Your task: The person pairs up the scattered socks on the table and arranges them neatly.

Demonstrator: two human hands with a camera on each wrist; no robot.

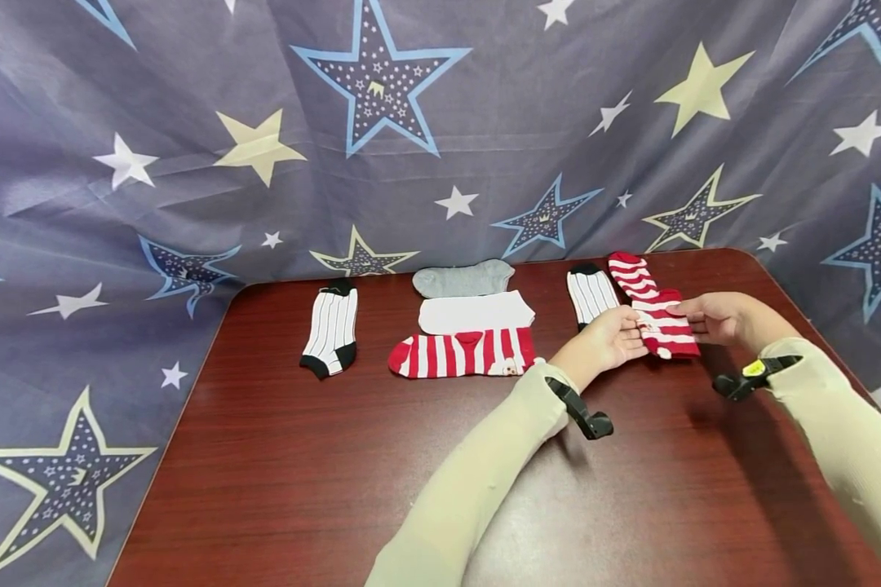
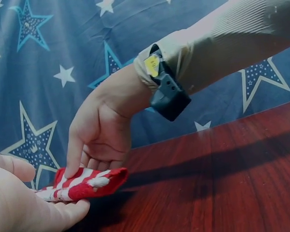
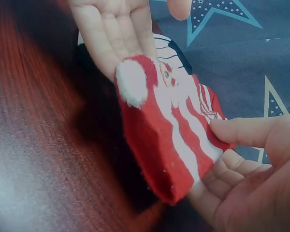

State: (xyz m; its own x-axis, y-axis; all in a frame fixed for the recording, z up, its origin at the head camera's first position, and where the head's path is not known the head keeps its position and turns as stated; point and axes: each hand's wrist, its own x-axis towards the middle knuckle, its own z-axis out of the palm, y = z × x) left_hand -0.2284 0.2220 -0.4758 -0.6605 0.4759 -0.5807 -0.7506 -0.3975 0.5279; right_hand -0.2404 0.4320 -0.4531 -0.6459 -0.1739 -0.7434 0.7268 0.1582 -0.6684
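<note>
A red-and-white striped sock (image 1: 664, 326) with a white pompom and a small face is held up at the right side of the table. My right hand (image 1: 730, 318) pinches its edge, thumb on top and fingers beneath, as the right wrist view shows. Under the opposite edge lie the fairly straight fingers of my left hand (image 1: 608, 341); its thumb stands apart from the fabric in the left wrist view. The sock's far end reaches toward the back of the table. Just left of it lies a white sock with black stripes (image 1: 591, 295), partly hidden by my left hand.
Mid-table, a grey sock (image 1: 462, 280), a white sock (image 1: 473, 313) and another red-and-white striped sock (image 1: 458, 354) lie in a column. Farther left is a second black-striped white sock (image 1: 332, 328). A star-patterned cloth (image 1: 484, 179) hangs behind the reddish-brown table (image 1: 301, 473).
</note>
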